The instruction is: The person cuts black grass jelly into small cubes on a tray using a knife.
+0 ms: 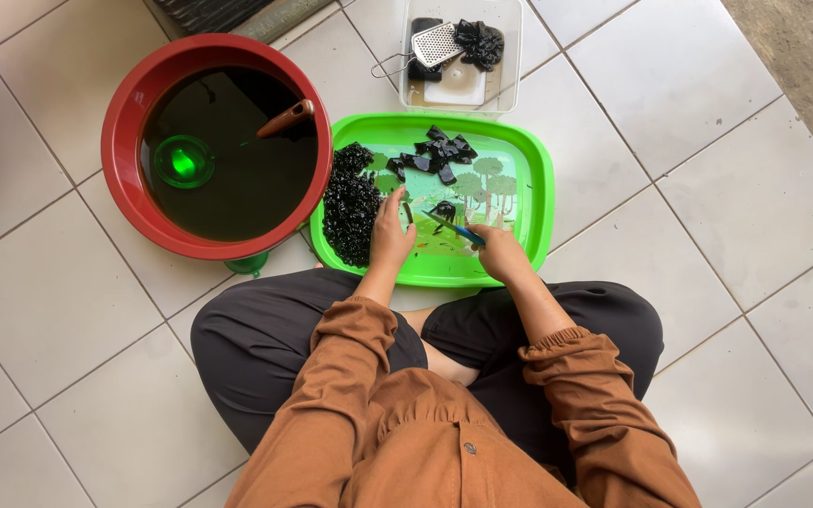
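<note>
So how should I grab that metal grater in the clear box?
Take the grater by its wire handle, coming from the left. The handle pokes out over the box rim, away from the black jelly; the flat head is rough.

A home floor used for food preparation: white floor tiles (68, 310), red basin (124, 122), green tray (538, 179).

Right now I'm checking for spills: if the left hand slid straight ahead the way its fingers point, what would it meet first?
Likely the black jelly pieces farther up the green tray; left hand points there, though height is unclear.
</note>
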